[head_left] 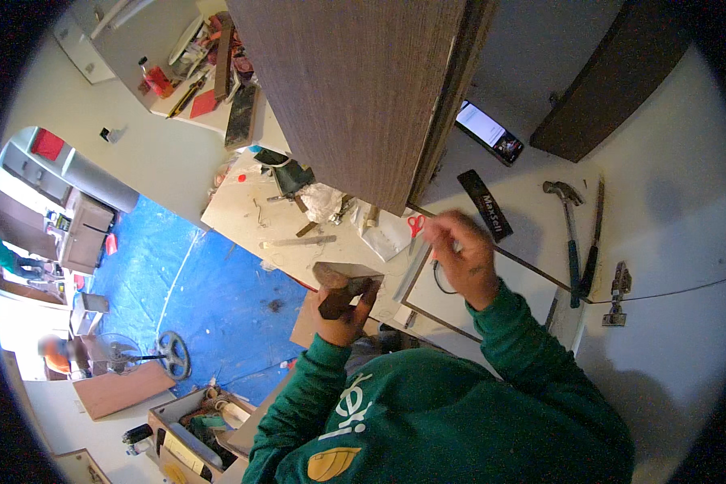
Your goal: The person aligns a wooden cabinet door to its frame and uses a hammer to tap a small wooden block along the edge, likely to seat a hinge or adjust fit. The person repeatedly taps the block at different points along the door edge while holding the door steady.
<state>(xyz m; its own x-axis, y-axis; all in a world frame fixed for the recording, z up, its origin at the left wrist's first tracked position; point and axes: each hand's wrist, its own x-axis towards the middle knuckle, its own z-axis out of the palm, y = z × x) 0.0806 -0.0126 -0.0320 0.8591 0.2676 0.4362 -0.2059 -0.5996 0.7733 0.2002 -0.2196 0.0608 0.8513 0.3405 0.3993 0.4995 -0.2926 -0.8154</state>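
My left hand (pixel 340 310) grips a small dark wooden block (pixel 343 286) with an angled top, held above the edge of the white worktop (pixel 669 242). My right hand (pixel 460 254) is raised over the worktop with its fingertips pinched together; something small may sit between them, but I cannot make it out. Just beyond the fingers lie red-handled scissors (pixel 415 224) and a thin dark-edged panel (pixel 460 302). A large brown wood-grain cabinet panel (pixel 355 89) stands upright right in front of me. Both sleeves are green.
A claw hammer (pixel 571 234), a dark flat tool (pixel 594 242), a metal hinge (pixel 619 292), a black bar (pixel 486 205) and a phone (pixel 490 131) lie on the worktop. Clutter covers the bench at left. Below are blue floor sheeting (pixel 185 282), a fan (pixel 171 353) and a toolbox (pixel 194 427).
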